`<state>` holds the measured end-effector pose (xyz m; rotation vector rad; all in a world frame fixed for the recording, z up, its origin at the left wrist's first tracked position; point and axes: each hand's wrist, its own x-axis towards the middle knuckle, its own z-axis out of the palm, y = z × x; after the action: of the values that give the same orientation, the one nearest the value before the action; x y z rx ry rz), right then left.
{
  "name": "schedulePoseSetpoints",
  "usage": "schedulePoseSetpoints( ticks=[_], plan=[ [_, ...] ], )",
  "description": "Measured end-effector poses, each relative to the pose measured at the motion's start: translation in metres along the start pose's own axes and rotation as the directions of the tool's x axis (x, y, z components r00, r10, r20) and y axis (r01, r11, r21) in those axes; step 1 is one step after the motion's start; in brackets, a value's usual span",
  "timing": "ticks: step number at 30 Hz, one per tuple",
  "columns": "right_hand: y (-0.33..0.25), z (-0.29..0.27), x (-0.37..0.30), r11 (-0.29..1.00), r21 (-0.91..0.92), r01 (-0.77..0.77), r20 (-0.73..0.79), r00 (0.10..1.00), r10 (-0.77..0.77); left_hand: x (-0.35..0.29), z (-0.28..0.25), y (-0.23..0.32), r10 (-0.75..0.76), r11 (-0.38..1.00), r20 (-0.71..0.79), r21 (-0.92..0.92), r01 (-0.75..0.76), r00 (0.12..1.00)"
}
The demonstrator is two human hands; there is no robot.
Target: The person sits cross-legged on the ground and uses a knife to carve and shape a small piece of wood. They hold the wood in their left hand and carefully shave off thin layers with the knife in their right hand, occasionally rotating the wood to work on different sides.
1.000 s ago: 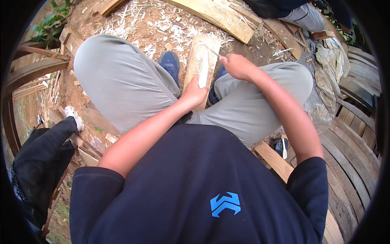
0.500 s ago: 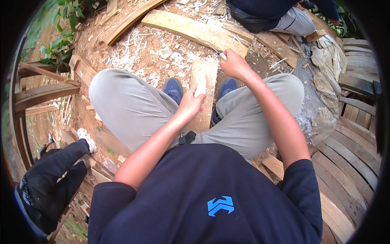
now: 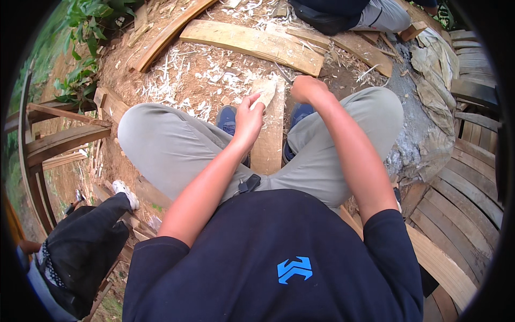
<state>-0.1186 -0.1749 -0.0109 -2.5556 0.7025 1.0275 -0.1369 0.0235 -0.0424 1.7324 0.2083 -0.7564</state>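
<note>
Between my knees, my left hand (image 3: 250,119) is closed around the lower end of a small pale piece of wood (image 3: 266,95), which tilts up to the right over a plank (image 3: 268,147). The plank runs away from me between my shoes. My right hand (image 3: 309,89) is a fist around the handle of a knife (image 3: 284,73); its thin blade points up and left, a little apart from the small piece. Most of the handle is hidden inside my fingers.
A broad board (image 3: 252,44) lies across the ground ahead, amid pale wood shavings (image 3: 198,94). One person sits at the far right (image 3: 343,16); another, in dark trousers (image 3: 88,252), is at the left. A wooden frame (image 3: 64,142) stands left, stacked planks (image 3: 466,198) right.
The small piece of wood has tilted to the right and shows more above my left hand. My right hand has turned and dropped slightly, bringing the knife blade into clearer sight.
</note>
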Motion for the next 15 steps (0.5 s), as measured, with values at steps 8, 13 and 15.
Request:
schedulePoseSetpoints(
  ticks=[8, 13, 15],
  plan=[
    [-0.005, 0.011, 0.011, 0.992, -0.11, 0.063, 0.078, 0.995, -0.055, 0.007, 0.001, -0.008, -0.001, 1.0, -0.054, -0.024, -0.001, 0.999],
    [-0.001, 0.023, 0.03, 0.977, -0.02, 0.212, 0.102, 0.973, -0.209, 0.002, 0.007, 0.002, -0.046, 0.991, -0.068, -0.132, 0.036, 0.997],
    [-0.004, 0.01, 0.019, 0.965, 0.046, 0.257, 0.028, 0.966, -0.259, 0.004, 0.004, -0.003, -0.003, 0.999, -0.047, -0.051, 0.001, 0.999]
  ],
)
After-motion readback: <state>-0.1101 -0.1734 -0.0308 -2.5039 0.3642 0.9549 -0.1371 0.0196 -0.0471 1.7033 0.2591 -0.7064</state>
